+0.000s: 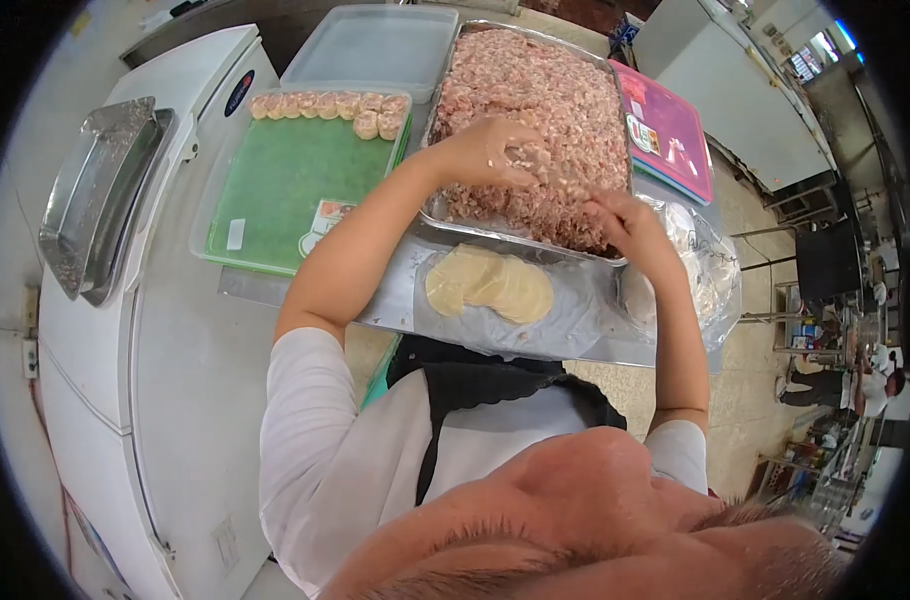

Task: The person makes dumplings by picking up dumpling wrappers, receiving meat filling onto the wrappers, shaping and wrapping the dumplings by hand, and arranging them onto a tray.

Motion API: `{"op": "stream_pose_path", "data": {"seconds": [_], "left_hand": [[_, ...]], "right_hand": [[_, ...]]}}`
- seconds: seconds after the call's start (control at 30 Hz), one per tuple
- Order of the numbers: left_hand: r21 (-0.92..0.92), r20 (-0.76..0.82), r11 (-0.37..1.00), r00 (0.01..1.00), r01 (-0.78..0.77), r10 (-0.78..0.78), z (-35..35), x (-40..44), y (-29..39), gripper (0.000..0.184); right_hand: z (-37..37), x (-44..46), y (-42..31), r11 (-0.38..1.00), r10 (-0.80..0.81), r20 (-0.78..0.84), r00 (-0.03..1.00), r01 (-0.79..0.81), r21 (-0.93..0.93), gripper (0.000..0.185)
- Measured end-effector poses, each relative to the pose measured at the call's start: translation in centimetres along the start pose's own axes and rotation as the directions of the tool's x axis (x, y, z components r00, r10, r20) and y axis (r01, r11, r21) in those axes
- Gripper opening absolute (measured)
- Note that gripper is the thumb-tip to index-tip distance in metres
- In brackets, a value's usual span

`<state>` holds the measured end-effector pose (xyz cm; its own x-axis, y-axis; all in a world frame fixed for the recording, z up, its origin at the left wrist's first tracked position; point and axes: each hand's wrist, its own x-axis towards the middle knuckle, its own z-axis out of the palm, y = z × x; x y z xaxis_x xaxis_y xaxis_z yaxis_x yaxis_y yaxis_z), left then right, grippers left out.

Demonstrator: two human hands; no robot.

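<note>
A large metal tray (520, 236) holds a thick bed of ground meat (535, 85), dug down along its near edge. Over its near left part, my left hand (495, 152) is curled around a bit of ground meat, with scraps stuck to the fingers. At the near right corner, my right hand (627, 228) has its fingers bent together against the meat; what they grip is hidden. Round pale dough wrappers (490, 282) lie fanned in an overlapping row on plastic sheeting, just in front of the tray.
Left of the meat, a clear container with a green board (305, 180) carries several open-topped dumplings (375, 122) along its far edge. Behind stands a translucent container (370, 45). Pink-lidded container (665, 135) and plastic bag (690, 270) are right; metal pans (100, 200) sit on a white freezer (200, 350).
</note>
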<state>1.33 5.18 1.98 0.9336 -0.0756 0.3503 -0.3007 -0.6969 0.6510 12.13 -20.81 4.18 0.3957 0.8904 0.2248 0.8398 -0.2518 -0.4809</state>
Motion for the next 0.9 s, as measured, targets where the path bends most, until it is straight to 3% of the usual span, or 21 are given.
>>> {"op": "stream_pose_path", "data": {"seconds": [0.03,0.1,0.13,0.17,0.2,0.27,0.37,0.43,0.47,0.5,0.6,0.7,0.73,0.8,0.87,0.9], "left_hand": [[0.022,0.022,0.998,0.998,0.051,-0.051,-0.1,0.1,0.0,0.058],[-0.167,-0.042,0.979,0.992,0.113,-0.122,0.4,0.4,-1.8,0.055],[-0.263,-0.070,0.955,0.984,0.141,-0.164,0.9,0.3,-3.2,0.054],[-0.242,-0.120,0.960,0.977,0.144,-0.177,1.6,0.1,-4.6,0.057],[-0.221,-0.072,0.960,0.978,0.174,-0.193,1.4,0.1,-4.2,0.056],[-0.173,0.046,0.960,0.976,0.219,-0.214,0.5,0.6,-2.6,0.057],[-0.409,0.244,0.853,0.940,0.324,-0.239,-0.1,0.6,-3.0,0.065],[-0.288,0.027,0.934,0.977,0.212,-0.213,-0.5,0.4,-2.2,0.061],[-0.245,-0.110,0.969,0.991,0.045,-0.074,-0.3,0.5,-2.1,0.061],[-0.162,-0.242,0.981,0.968,-0.110,0.069,-0.1,0.5,-1.8,0.061],[0.023,-0.200,0.990,0.969,-0.142,0.144,-0.6,-0.1,-0.6,0.060],[-0.073,0.085,0.996,0.994,-0.059,0.065,-1.4,-0.2,0.5,0.061],[-0.080,0.006,0.994,0.997,-0.072,0.073,-1.0,-0.4,0.1,0.057],[-0.089,-0.154,0.992,0.985,-0.093,0.079,0.0,-0.5,-1.1,0.051],[-0.174,-0.070,0.984,0.997,-0.050,0.038,-0.7,-0.1,-1.5,0.051],[-0.213,-0.021,0.977,1.000,-0.028,0.024,-1.0,0.0,-1.5,0.052]], "right_hand": [[-0.7,0.2,-0.4,0.990,0.007,-0.049,0.999,-0.013,-0.138,0.023],[-1.7,0.4,-3.0,0.916,-0.007,-0.180,0.984,-0.066,-0.396,0.025],[-1.1,0.6,-3.2,0.914,-0.057,-0.183,0.982,-0.022,-0.405,0.026],[-0.1,0.6,-3.1,0.911,-0.104,-0.187,0.977,0.018,-0.413,0.027],[0.9,0.4,-2.6,0.905,-0.147,-0.195,0.970,0.053,-0.422,0.028],[2.3,1.3,1.9,0.915,-0.042,-0.163,0.986,-0.028,-0.402,0.029],[0.0,0.9,3.2,0.875,0.152,-0.060,0.987,-0.162,-0.456,0.028],[-1.6,-0.3,2.5,0.921,0.110,-0.138,0.984,-0.153,-0.358,0.027],[-2.2,-1.1,2.0,0.940,0.093,-0.172,0.981,-0.143,-0.309,0.026],[-2.8,-1.4,1.2,0.979,0.185,-0.186,0.965,-0.199,-0.055,0.026],[-2.6,-2.0,-0.6,0.975,0.176,-0.140,0.974,-0.152,0.165,0.026],[-1.2,-1.2,-1.0,0.991,0.120,-0.027,0.992,-0.118,0.065,0.025],[-1.3,-0.8,-1.5,0.993,0.108,0.011,0.994,-0.108,0.047,0.025],[-3.2,-0.4,-3.4,0.989,0.049,-0.080,0.996,-0.060,-0.132,0.024],[-3.5,-0.8,-5.8,0.963,0.045,-0.205,0.978,-0.097,-0.250,0.026],[-2.5,-1.1,-4.8,0.976,-0.075,-0.188,0.979,0.033,-0.216,0.026]]}}
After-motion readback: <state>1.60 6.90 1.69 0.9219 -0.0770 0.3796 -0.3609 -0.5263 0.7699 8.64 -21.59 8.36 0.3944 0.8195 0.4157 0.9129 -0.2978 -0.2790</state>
